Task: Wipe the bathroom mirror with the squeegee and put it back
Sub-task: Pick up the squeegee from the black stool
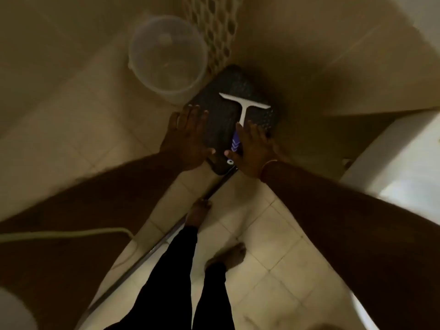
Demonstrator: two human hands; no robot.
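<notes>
On a dark perforated stool beside a clear plastic bucket lies the white T-shaped squeegee, its purple grip under the right hand, fingers spread flat, while the left hand, also spread, rests on the stool's left edge

i'm standing barefoot in a home bathroom: pale tiled floor, tiled walls, a clear plastic bucket, a dark perforated stool in the corner, a metal threshold strip.
</notes>
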